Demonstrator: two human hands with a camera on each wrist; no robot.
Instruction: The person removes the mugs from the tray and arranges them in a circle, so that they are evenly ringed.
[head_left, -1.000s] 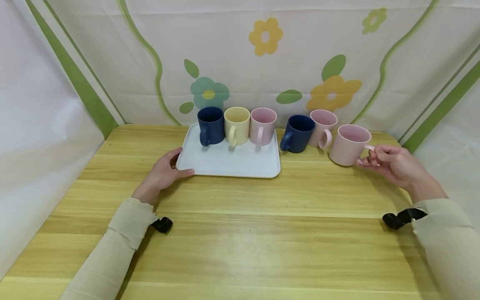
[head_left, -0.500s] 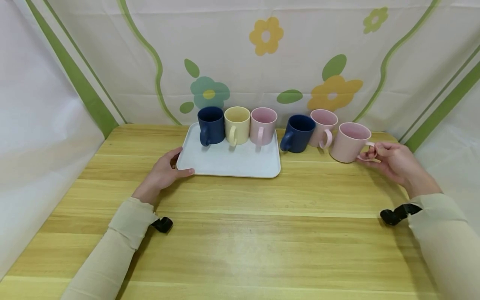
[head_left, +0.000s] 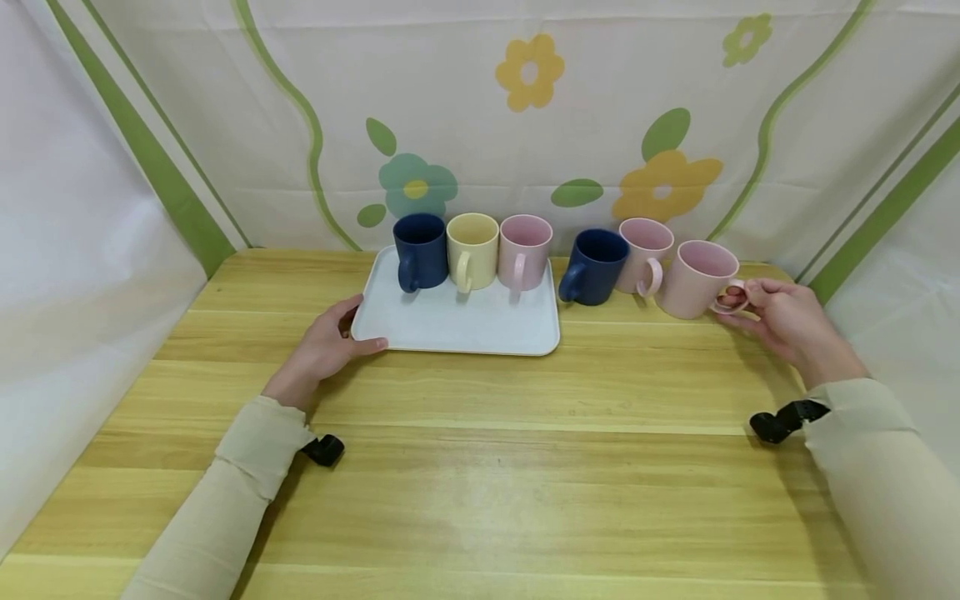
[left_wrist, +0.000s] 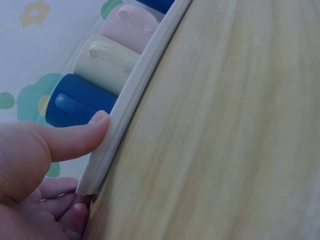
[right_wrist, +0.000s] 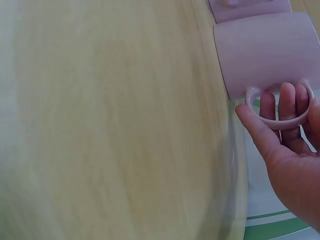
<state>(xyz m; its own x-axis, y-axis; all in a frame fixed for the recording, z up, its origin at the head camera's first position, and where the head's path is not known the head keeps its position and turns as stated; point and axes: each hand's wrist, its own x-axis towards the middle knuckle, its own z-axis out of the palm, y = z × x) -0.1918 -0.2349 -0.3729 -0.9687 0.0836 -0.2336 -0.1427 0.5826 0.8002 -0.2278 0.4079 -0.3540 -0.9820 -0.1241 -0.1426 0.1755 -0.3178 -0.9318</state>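
Note:
A white tray (head_left: 457, 325) lies on the table, bearing a navy mug (head_left: 431, 260), a pale yellow mug (head_left: 484, 258) and a pink mug (head_left: 536, 260) in a row along its back. My left hand (head_left: 321, 343) holds the tray's near left corner; in the left wrist view the thumb (left_wrist: 75, 142) lies on the rim. My right hand (head_left: 797, 327) grips the handle (right_wrist: 282, 124) of another pink mug (head_left: 688, 287), fingers passing through the loop. That mug stands upright at the right; whether its base touches the table, I cannot tell.
Right of the tray, a second navy mug (head_left: 602, 271) and one more pink mug (head_left: 636, 260) stand close together on the wooden table (head_left: 495, 500). A white curtain (head_left: 450, 100) with printed flowers hangs behind the table's back edge.
My right hand has moved back and slightly left with the pink mug, whose handle has swung a little toward the front. The left hand and tray look unchanged.

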